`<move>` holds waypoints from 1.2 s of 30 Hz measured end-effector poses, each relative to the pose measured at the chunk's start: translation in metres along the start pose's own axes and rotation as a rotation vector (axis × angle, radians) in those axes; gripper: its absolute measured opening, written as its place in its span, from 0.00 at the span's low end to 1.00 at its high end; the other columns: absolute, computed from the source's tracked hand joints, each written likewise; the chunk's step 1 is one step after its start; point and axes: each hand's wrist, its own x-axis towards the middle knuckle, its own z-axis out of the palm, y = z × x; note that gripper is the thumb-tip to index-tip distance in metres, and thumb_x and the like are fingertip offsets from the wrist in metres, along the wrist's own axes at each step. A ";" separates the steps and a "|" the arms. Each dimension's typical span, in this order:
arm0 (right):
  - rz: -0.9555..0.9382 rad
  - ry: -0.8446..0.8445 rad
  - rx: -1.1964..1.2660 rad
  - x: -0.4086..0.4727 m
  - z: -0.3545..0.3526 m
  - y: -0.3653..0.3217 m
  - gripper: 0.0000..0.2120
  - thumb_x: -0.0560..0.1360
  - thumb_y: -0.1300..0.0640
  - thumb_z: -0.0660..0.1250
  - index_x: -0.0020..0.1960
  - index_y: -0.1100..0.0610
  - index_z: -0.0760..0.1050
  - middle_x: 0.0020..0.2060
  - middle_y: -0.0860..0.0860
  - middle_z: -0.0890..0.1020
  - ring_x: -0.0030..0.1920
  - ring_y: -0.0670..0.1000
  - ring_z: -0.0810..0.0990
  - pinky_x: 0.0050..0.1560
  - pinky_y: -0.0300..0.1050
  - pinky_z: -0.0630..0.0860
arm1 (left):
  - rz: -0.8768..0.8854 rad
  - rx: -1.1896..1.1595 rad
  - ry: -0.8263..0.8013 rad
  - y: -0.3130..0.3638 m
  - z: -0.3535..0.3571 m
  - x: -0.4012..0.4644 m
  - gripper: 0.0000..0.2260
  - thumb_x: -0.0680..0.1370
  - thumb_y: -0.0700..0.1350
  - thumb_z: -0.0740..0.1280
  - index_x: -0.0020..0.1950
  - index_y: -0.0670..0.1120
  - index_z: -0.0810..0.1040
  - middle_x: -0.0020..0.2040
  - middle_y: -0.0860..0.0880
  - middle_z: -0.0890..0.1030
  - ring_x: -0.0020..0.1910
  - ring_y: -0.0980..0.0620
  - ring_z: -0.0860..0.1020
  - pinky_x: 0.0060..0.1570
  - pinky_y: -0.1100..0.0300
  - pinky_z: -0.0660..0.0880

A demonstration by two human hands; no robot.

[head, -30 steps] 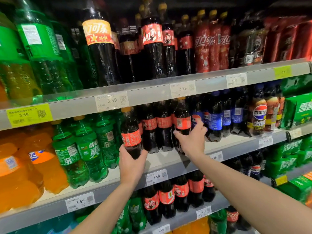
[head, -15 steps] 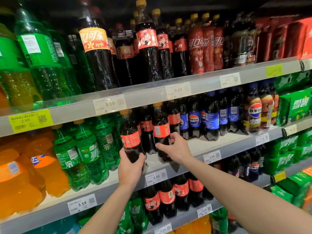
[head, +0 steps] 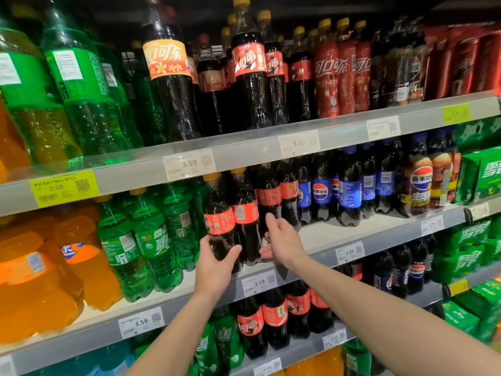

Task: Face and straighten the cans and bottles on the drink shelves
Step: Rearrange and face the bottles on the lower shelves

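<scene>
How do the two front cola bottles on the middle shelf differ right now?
The left cola bottle is gripped low down by the left hand; the right cola bottle stands free, the open right hand beside it. The left bottle's label sits lower in view. Both are upright with dark cola, red labels and yellow caps.

Upper shelf rail: yellow price tag point(head: 63, 188) "3.59" at left end, white tag point(head: 189, 164) "3.59", white tag point(head: 299, 143) "3.59".
Middle shelf rail: tag point(head: 259, 282) "3.59", tag point(head: 141, 322) "3.59", tag point(head: 349, 252) "3.49".
Blue-label bottle point(head: 320, 191): Pepsi logo, "百事可乐".
Large cola bottle point(head: 166, 59), top shelf: "口可乐".
</scene>
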 end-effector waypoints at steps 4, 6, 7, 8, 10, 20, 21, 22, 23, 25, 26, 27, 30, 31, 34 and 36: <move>0.097 0.179 -0.126 0.020 0.000 0.006 0.07 0.82 0.60 0.60 0.58 0.60 0.64 0.49 0.56 0.79 0.40 0.54 0.84 0.38 0.42 0.80 | 0.001 0.003 -0.007 -0.001 0.001 0.000 0.23 0.77 0.50 0.73 0.68 0.50 0.68 0.54 0.57 0.81 0.53 0.61 0.78 0.53 0.59 0.71; 0.133 0.179 -0.108 0.029 0.004 0.006 0.09 0.82 0.63 0.60 0.60 0.60 0.62 0.47 0.56 0.76 0.40 0.55 0.84 0.36 0.45 0.81 | -0.003 0.003 -0.010 -0.003 0.000 0.002 0.23 0.77 0.50 0.73 0.68 0.51 0.68 0.54 0.57 0.81 0.54 0.59 0.78 0.53 0.60 0.71; 0.148 0.186 -0.111 0.032 0.006 0.008 0.09 0.82 0.63 0.60 0.60 0.59 0.62 0.47 0.56 0.75 0.39 0.56 0.85 0.35 0.48 0.81 | -0.005 0.002 -0.010 -0.004 0.000 0.002 0.23 0.77 0.50 0.73 0.67 0.51 0.68 0.54 0.58 0.81 0.54 0.59 0.79 0.53 0.60 0.71; 0.160 0.201 -0.113 0.035 0.008 0.009 0.09 0.82 0.63 0.60 0.59 0.58 0.62 0.46 0.56 0.76 0.38 0.58 0.85 0.36 0.51 0.83 | -0.004 0.004 -0.009 -0.004 0.001 0.002 0.22 0.77 0.50 0.73 0.67 0.51 0.69 0.54 0.58 0.81 0.53 0.60 0.78 0.52 0.60 0.71; 0.162 0.224 -0.113 0.041 0.011 0.016 0.09 0.82 0.61 0.62 0.55 0.55 0.62 0.44 0.57 0.78 0.39 0.62 0.86 0.41 0.60 0.84 | -0.001 0.012 0.002 -0.004 0.001 0.003 0.22 0.76 0.50 0.73 0.67 0.50 0.69 0.53 0.57 0.81 0.53 0.61 0.78 0.52 0.60 0.71; -0.171 -0.067 -0.389 -0.009 0.009 0.011 0.12 0.77 0.44 0.62 0.57 0.47 0.73 0.45 0.46 0.83 0.46 0.49 0.81 0.49 0.48 0.75 | 0.000 0.020 0.006 -0.006 0.001 0.004 0.22 0.76 0.51 0.74 0.67 0.51 0.69 0.52 0.58 0.81 0.51 0.62 0.78 0.51 0.60 0.72; -0.172 -0.130 -0.444 -0.008 0.007 0.013 0.16 0.75 0.43 0.64 0.61 0.45 0.71 0.48 0.45 0.83 0.49 0.48 0.81 0.53 0.49 0.76 | -0.001 0.018 0.006 -0.006 0.001 0.004 0.23 0.76 0.51 0.74 0.67 0.51 0.69 0.52 0.58 0.81 0.51 0.62 0.78 0.51 0.59 0.72; -0.170 -0.169 -0.464 -0.007 0.005 0.015 0.23 0.72 0.40 0.66 0.66 0.44 0.69 0.52 0.43 0.82 0.52 0.48 0.81 0.56 0.50 0.76 | -0.002 0.016 0.003 -0.006 0.001 0.004 0.23 0.76 0.51 0.74 0.67 0.51 0.69 0.53 0.58 0.80 0.52 0.62 0.78 0.52 0.59 0.72; -0.167 -0.181 -0.454 -0.005 0.004 0.016 0.31 0.70 0.37 0.68 0.70 0.43 0.67 0.56 0.42 0.80 0.56 0.47 0.80 0.59 0.50 0.76 | -0.001 0.015 0.001 -0.007 0.001 0.004 0.23 0.76 0.51 0.74 0.67 0.51 0.69 0.53 0.58 0.80 0.52 0.62 0.78 0.52 0.60 0.72; -0.173 -0.197 -0.422 0.000 0.004 0.020 0.39 0.67 0.32 0.69 0.73 0.45 0.66 0.61 0.43 0.80 0.60 0.46 0.79 0.63 0.51 0.77 | -0.001 0.013 -0.004 -0.007 0.001 0.004 0.22 0.76 0.50 0.74 0.67 0.51 0.69 0.53 0.59 0.80 0.51 0.63 0.78 0.50 0.61 0.72; -0.185 -0.216 -0.408 0.001 0.003 0.020 0.36 0.67 0.32 0.71 0.71 0.45 0.69 0.60 0.43 0.81 0.59 0.45 0.81 0.62 0.52 0.78 | 0.001 0.015 0.000 -0.006 0.001 0.004 0.22 0.76 0.50 0.74 0.66 0.51 0.69 0.52 0.59 0.80 0.51 0.64 0.78 0.49 0.62 0.72; -0.195 -0.230 -0.384 0.003 0.002 0.020 0.31 0.69 0.35 0.73 0.67 0.46 0.73 0.57 0.42 0.83 0.56 0.44 0.82 0.60 0.52 0.80 | 0.005 0.019 0.004 -0.007 0.001 0.004 0.21 0.76 0.50 0.74 0.65 0.51 0.69 0.51 0.60 0.80 0.50 0.65 0.77 0.47 0.64 0.72; -0.172 -0.190 -0.310 0.006 0.004 0.019 0.22 0.69 0.43 0.77 0.58 0.49 0.75 0.50 0.44 0.84 0.50 0.46 0.84 0.56 0.53 0.81 | 0.005 0.031 0.014 -0.007 0.001 0.003 0.20 0.76 0.50 0.74 0.64 0.51 0.69 0.50 0.61 0.79 0.47 0.68 0.76 0.42 0.70 0.70; -0.166 -0.156 -0.318 0.007 0.006 0.019 0.21 0.69 0.43 0.78 0.55 0.50 0.75 0.49 0.46 0.83 0.48 0.47 0.83 0.54 0.53 0.81 | 0.005 0.033 0.018 -0.007 0.002 0.003 0.21 0.76 0.50 0.74 0.64 0.51 0.70 0.50 0.61 0.79 0.47 0.68 0.76 0.42 0.69 0.70; -0.175 -0.026 -0.406 0.007 0.015 0.019 0.24 0.66 0.37 0.76 0.51 0.51 0.72 0.47 0.51 0.80 0.45 0.51 0.82 0.48 0.55 0.81 | 0.001 0.033 0.041 -0.006 0.002 0.002 0.22 0.75 0.51 0.75 0.65 0.50 0.70 0.51 0.58 0.81 0.49 0.64 0.78 0.45 0.64 0.72; -0.167 0.025 -0.455 0.008 0.016 0.019 0.26 0.67 0.37 0.76 0.52 0.53 0.71 0.49 0.52 0.78 0.46 0.54 0.80 0.47 0.55 0.80 | 0.000 0.035 0.061 -0.005 0.003 0.002 0.23 0.75 0.51 0.75 0.65 0.49 0.71 0.51 0.57 0.81 0.49 0.59 0.79 0.48 0.61 0.72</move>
